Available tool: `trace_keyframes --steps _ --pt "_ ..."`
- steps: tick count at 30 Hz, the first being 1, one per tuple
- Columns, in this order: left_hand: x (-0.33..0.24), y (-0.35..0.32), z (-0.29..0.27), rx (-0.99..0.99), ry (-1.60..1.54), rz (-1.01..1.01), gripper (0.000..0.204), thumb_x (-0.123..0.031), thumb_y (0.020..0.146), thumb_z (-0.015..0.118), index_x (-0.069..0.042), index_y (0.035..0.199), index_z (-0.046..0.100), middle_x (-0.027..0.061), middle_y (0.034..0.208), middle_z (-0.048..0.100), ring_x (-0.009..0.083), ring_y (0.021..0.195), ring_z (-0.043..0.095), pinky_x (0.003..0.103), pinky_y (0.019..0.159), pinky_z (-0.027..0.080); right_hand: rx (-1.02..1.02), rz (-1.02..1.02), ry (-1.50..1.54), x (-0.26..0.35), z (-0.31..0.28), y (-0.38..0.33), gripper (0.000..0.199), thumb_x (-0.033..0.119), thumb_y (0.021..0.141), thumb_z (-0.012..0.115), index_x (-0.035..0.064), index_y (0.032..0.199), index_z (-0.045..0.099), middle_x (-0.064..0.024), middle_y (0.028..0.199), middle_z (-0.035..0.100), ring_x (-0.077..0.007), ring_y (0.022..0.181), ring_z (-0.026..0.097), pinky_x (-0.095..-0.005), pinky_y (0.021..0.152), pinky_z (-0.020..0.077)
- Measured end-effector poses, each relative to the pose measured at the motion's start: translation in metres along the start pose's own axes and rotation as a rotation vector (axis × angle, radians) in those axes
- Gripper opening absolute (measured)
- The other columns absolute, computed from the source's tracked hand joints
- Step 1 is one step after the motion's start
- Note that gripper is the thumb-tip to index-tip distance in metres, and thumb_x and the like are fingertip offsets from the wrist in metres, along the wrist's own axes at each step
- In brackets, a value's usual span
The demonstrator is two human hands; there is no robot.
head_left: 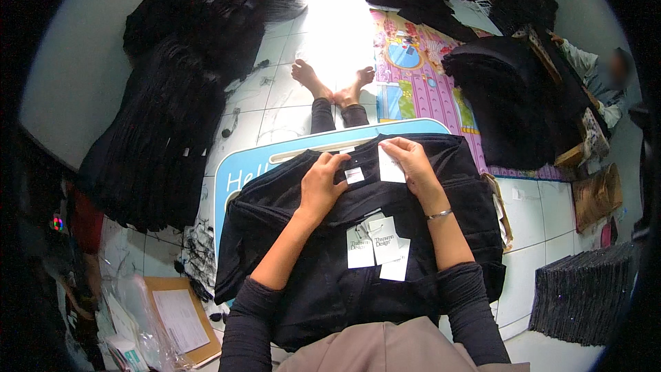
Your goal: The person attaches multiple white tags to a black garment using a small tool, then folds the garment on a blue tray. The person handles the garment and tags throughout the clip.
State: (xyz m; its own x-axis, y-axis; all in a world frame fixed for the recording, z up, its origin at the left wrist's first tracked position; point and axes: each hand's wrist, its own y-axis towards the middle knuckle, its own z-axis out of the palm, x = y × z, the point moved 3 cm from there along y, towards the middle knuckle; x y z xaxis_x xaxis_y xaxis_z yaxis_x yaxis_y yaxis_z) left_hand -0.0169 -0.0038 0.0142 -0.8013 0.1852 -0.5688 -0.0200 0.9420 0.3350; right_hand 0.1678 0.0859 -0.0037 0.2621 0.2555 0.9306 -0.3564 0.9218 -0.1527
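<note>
A stack of folded black garments (317,289) lies across a small light-blue lap table (231,165) over my legs. My left hand (321,189) is at the neckline of the top garment, fingers curled over the cloth, thumb beside a small white neck label (354,176). To its right, my right hand (411,165) pinches a white hang tag (390,167) between thumb and fingers, above the garment's shoulder. Lower down on the black cloth, several white hang tags (360,248) overlap one another, with a thin dark string at their top.
Tall heaps of black garments (158,131) stand at the left, and more black cloth (506,96) is piled at the right. A pink patterned mat (430,62) covers part of the tiled floor. Papers and plastic bags (172,317) lie lower left. Another person (585,69) sits far right.
</note>
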Motion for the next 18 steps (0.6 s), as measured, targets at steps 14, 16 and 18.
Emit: trace_keyframes --steps 14,16,18 --pt "0.013 0.0 0.002 -0.006 -0.359 -0.13 0.018 -0.002 0.076 0.072 -0.005 0.094 0.075 0.0091 0.085 0.073 0.0113 0.075 0.068 0.024 0.07 0.053 0.396 0.094 -0.394 0.019 0.013 -0.009 0.021 0.02 0.078 0.079 0.0005 0.075 0.07 -0.0021 0.068 0.064 -0.0045 0.056 0.055 -0.0176 0.05 0.0415" --pt "0.012 0.001 0.001 -0.011 -0.384 -0.109 0.017 -0.003 0.078 0.072 -0.004 0.094 0.075 0.0092 0.085 0.073 0.0116 0.075 0.068 0.025 0.07 0.053 0.374 0.106 -0.399 0.016 0.012 -0.008 0.021 0.019 0.078 0.079 0.0001 0.076 0.07 -0.0027 0.068 0.064 -0.0049 0.057 0.055 -0.0174 0.051 0.0419" --pt "0.011 0.001 0.001 -0.004 -0.373 -0.106 0.015 -0.005 0.079 0.072 -0.004 0.094 0.075 0.0093 0.084 0.073 0.0113 0.074 0.068 0.024 0.068 0.053 0.354 0.103 -0.379 0.015 0.012 -0.007 0.021 0.019 0.078 0.079 -0.0001 0.077 0.07 -0.0032 0.068 0.064 -0.0052 0.058 0.056 -0.0174 0.051 0.0423"
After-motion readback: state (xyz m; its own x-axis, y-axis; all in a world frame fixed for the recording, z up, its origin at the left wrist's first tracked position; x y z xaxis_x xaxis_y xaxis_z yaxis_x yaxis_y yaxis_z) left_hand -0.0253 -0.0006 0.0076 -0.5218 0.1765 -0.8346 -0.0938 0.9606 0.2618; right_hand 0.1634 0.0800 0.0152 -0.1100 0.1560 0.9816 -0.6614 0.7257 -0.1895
